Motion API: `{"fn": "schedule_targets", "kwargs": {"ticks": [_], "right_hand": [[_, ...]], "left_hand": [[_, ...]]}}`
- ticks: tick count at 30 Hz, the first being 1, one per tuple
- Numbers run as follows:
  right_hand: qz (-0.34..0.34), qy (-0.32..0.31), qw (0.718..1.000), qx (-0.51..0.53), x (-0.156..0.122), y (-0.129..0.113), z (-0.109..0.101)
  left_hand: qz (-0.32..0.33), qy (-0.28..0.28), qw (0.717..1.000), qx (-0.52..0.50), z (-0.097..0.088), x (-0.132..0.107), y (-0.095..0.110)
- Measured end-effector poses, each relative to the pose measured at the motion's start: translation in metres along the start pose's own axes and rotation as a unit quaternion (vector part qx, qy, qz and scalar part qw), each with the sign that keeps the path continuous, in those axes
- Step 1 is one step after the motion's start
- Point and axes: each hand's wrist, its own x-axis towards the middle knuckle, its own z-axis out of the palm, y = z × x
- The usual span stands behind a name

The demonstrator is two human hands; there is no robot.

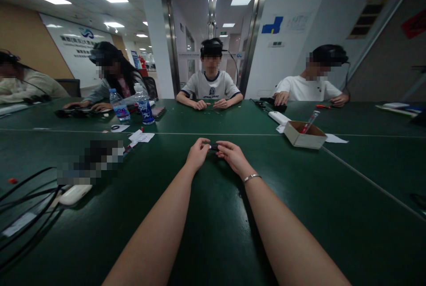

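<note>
A small black object with a silvery end (214, 147) is held level just over the green table (213, 215), between my two hands. It is too small for me to tell its kind. My left hand (198, 153) pinches its silvery left end between thumb and fingertips. On the other side, my right hand (233, 157) is closed on the black right end, with the fingers curled behind it. A silver bracelet (252, 178) circles my right wrist. My fingertips hide part of the object.
To the right stands an open cardboard box (304, 141) with a red-and-clear tool inside. Left are a white device (76, 193), black cables (29, 206), paper slips (141, 137) and two bottles (144, 107). Several people sit around the table, one directly opposite (213, 86).
</note>
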Motion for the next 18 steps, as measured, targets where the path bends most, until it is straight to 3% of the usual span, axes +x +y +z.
{"fn": "schedule_targets", "kwargs": {"ticks": [18], "right_hand": [[0.000,0.000,1.000,0.003,0.0024,0.0022,-0.0012]], "left_hand": [[0.027,0.013,0.999,0.023,-0.0014,0.0004,-0.0019]]}}
